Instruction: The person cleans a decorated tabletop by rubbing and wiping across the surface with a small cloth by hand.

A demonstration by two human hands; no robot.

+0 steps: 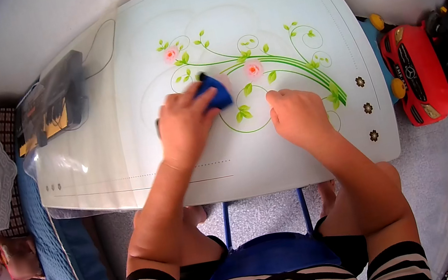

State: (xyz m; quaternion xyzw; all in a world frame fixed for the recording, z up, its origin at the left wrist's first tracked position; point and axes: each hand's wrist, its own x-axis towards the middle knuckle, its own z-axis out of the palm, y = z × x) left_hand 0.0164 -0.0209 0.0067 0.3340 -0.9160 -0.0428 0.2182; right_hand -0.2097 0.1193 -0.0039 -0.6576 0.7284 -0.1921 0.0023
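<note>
My left hand is closed round a small blue object with a dark tip, a little left of the middle of the white table. The blue object is smeared by motion, and its kind cannot be made out. A bit of something dark also shows at the left edge of this hand. On the right, my right hand is curled into a fist over the table's printed green vines. Nothing sticks out of the fist, and the inside of its fingers is hidden.
A dark box-like case with a cord lies under clear plastic at the table's left. A red toy car stands beyond the right edge. A blue quilted bed is at left, and a blue chair is below me.
</note>
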